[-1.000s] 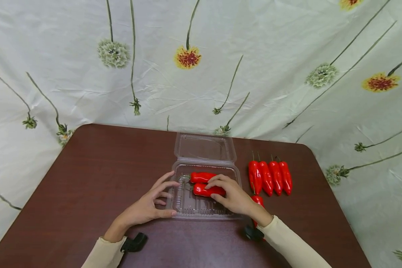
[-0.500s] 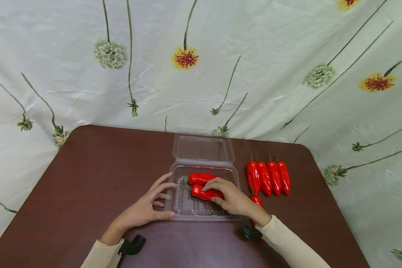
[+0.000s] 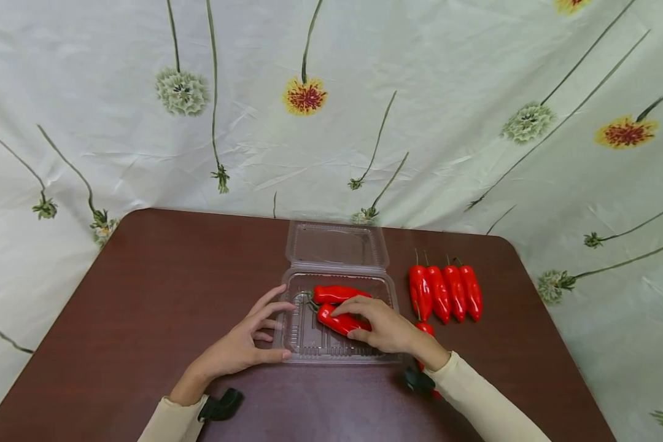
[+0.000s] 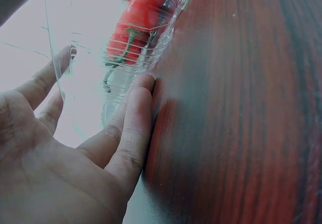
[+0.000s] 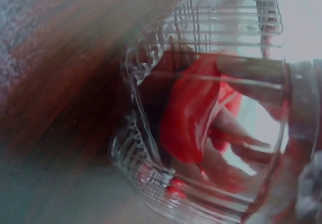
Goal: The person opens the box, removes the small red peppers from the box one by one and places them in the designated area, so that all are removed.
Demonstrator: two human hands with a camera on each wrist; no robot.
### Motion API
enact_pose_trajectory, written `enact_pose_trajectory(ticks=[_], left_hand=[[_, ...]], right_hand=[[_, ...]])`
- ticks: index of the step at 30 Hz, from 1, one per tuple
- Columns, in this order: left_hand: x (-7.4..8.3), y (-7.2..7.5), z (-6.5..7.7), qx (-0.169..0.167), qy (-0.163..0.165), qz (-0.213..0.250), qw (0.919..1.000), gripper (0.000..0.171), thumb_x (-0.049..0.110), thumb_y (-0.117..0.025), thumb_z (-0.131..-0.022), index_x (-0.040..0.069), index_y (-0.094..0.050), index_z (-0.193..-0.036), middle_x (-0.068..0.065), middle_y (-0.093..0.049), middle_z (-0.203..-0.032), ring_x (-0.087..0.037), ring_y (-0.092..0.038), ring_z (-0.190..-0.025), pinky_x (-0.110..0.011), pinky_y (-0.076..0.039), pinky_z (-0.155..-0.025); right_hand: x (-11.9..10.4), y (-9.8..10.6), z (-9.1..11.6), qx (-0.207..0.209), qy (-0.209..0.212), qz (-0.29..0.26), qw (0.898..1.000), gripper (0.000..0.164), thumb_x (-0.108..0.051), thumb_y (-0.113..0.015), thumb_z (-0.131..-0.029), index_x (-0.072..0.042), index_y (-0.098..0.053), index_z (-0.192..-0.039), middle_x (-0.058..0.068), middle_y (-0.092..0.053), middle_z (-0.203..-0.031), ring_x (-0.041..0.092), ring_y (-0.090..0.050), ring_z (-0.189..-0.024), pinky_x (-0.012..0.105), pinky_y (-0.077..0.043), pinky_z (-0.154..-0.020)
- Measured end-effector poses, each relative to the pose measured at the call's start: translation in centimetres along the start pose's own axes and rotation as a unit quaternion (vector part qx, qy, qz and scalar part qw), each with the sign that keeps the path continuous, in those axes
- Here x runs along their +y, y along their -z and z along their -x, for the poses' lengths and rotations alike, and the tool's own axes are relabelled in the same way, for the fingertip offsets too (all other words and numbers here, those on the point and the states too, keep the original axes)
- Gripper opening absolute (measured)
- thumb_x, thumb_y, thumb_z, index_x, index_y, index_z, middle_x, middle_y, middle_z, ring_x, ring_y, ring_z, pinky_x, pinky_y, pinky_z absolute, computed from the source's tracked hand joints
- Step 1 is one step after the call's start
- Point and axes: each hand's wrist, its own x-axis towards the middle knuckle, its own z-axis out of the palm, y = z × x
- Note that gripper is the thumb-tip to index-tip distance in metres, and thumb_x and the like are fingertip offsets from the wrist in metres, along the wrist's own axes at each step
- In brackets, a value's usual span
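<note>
A clear plastic clamshell container (image 3: pixel 342 358) sits on the table with its lid folded back. Two red peppers lie in it: the far pepper (image 3: pixel 338 294) runs crosswise, and the near pepper (image 3: pixel 329 317) slants, its right end toward the front. My right hand (image 3: pixel 389 328) reaches over the right rim and grips the near pepper between thumb and fingers. Through the container wall, the right wrist view shows this pepper (image 5: pixel 186 118) against the fingers. My left hand (image 3: pixel 240 347) spreads along the left side, straight fingers (image 4: pixel 133 118) at the wall.
Several red peppers (image 3: pixel 442 294) stand in a row right of the container, stems away from me. Another red pepper (image 3: pixel 425 329) is partly hidden behind the right wrist. The open lid (image 3: pixel 337 245) lies toward the back edge, near a flowered cloth (image 3: pixel 243 123).
The near pepper has turned in the container, its right end swinging toward the front, with my right hand on it. My left hand stays at the left side.
</note>
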Motion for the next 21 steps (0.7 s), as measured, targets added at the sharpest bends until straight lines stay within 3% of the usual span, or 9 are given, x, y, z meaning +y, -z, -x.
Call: enact_pose_trajectory(ticks=[10, 21], left_hand=[[-0.05, -0.07, 0.01, 0.003, -0.002, 0.000, 1.0000, 0.075, 0.027, -0.083, -0.084, 0.019, -0.045, -0.148, 0.007, -0.007, -0.167, -0.031, -0.055, -0.120, -0.033, -0.050, -0.088], [-0.07, -0.10, 0.03, -0.002, -0.001, 0.010, 1.0000, 0.074, 0.022, -0.082, -0.085, 0.018, -0.045, -0.149, 0.007, -0.005, -0.167, -0.032, -0.054, -0.121, -0.032, -0.050, -0.089]], right_hand=[[-0.09, 0.08, 0.10, -0.024, 0.018, 0.004, 1.000, 0.056, -0.016, -0.078, -0.088, -0.024, -0.058, -0.140, 0.001, -0.059, -0.141, 0.021, -0.053, -0.132, 0.056, -0.037, -0.110], [0.06, 0.03, 0.03, -0.039, 0.015, -0.011, 0.999, 0.046, -0.015, -0.075, -0.090, -0.025, -0.062, -0.133, -0.003, -0.061, -0.136, 0.017, -0.054, -0.126, 0.050, -0.040, -0.108]])
